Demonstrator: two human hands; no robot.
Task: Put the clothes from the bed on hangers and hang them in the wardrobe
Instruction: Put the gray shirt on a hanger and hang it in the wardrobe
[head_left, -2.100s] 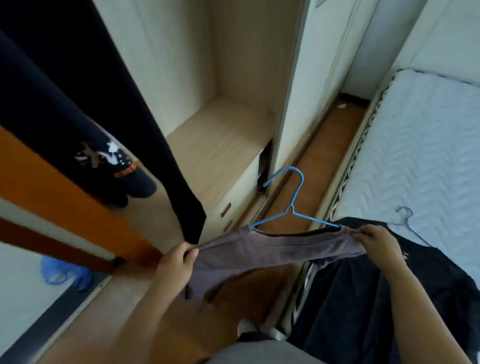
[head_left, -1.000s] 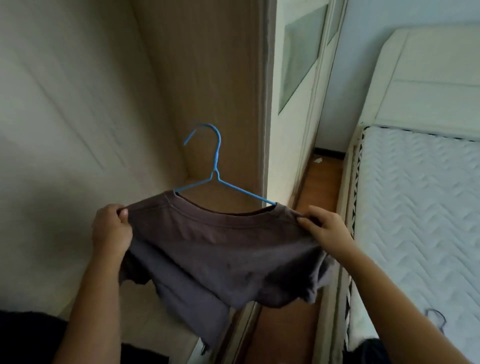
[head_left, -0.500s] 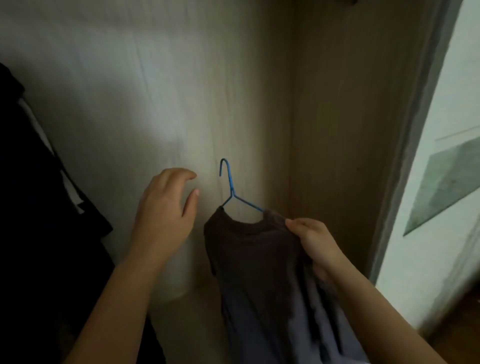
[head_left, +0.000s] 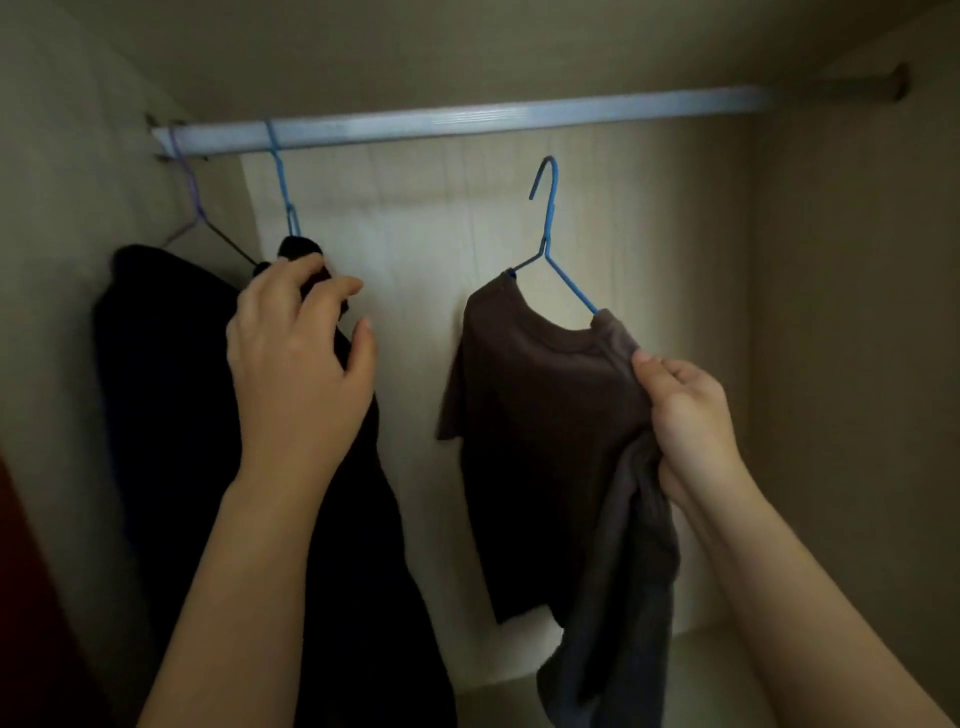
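A brown T-shirt (head_left: 540, 415) sits on a blue wire hanger (head_left: 546, 228). My right hand (head_left: 685, 415) grips its right shoulder and holds it up inside the wardrobe. The hanger's hook is below the metal rail (head_left: 467, 122) and does not touch it. My left hand (head_left: 296, 358) is raised to the left, with loosely bent fingers touching the shoulder of a black garment (head_left: 358, 519). That garment hangs from a second blue hanger (head_left: 283, 192) on the rail.
Another dark garment (head_left: 166, 389) hangs at the far left on a purple hanger (head_left: 188, 197). The rail's right half is bare up to the wardrobe's side wall (head_left: 857, 364). A pale shelf (head_left: 701, 675) lies below.
The view has tilted up to the rail. My right hand has lifted the brown T-shirt higher. My left hand, which had let go of the shirt, now touches the hanging black garment.
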